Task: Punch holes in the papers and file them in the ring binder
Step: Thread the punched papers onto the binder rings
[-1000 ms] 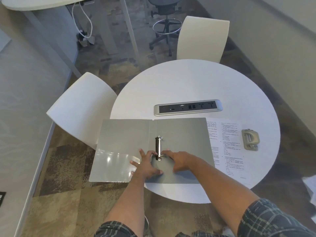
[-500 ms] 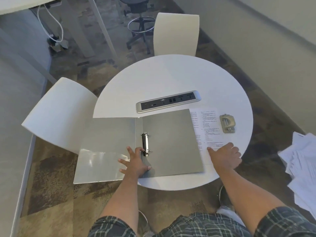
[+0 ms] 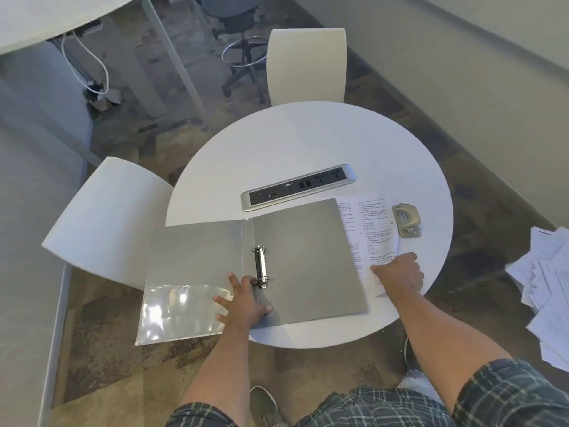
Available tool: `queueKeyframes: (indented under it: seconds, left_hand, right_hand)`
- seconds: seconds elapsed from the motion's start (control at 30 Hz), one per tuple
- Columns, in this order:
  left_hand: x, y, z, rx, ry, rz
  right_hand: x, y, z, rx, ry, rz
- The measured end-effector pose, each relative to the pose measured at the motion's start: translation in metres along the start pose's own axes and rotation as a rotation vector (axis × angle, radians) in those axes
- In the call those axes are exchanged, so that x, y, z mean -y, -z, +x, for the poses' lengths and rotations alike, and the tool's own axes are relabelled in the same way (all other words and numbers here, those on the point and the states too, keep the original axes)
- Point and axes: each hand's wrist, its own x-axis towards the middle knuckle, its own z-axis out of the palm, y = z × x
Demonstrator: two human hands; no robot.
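Note:
A grey ring binder [image 3: 308,260] lies open on the round white table [image 3: 301,149], its left cover hanging past the table edge. Its metal ring mechanism [image 3: 261,266] sits near the spine. My left hand [image 3: 243,303] presses flat on the binder just below the rings, fingers spread. A printed paper [image 3: 372,235] lies right of the binder, partly under its right cover. My right hand [image 3: 398,274] grips the paper's near edge, which curls up from the table. A beige hole punch [image 3: 405,220] rests beyond the paper.
A silver power socket strip [image 3: 298,186] is set in the table behind the binder. White chairs stand at the left [image 3: 107,220] and far side [image 3: 306,66]. Loose papers [image 3: 548,291] are piled on the floor at right.
My right hand left the ring mechanism, moved right to the printed paper and now lifts its near edge. My left hand stayed on the binder.

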Motion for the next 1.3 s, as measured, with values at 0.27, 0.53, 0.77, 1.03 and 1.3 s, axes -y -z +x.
queueKeyframes:
  seconds: [0.27, 0.53, 0.77, 1.03, 1.3]
  left_hand:
    - [-0.013, -0.001, -0.010, -0.085, 0.057, 0.001]
    - [-0.042, 0.004, -0.018, -0.172, 0.033, 0.040]
    - [-0.073, 0.014, -0.020, -0.334, -0.176, -0.131]
    - [-0.110, 0.039, -0.033, -0.064, -0.180, -0.978]
    - [-0.108, 0.063, -0.038, 0.017, -0.311, -1.274]
  right_hand:
    - [-0.012, 0.016, 0.007, 0.068, 0.148, 0.115]
    - [0.009, 0.044, -0.002, -0.144, 0.385, 0.248]
    - [0.043, 0.079, -0.025, -0.409, 0.440, 0.549]
    - [0.066, 0.073, -0.036, -0.014, 0.444, 1.020]
    - [0.060, 0.028, -0.046, 0.490, 0.401, 1.110]
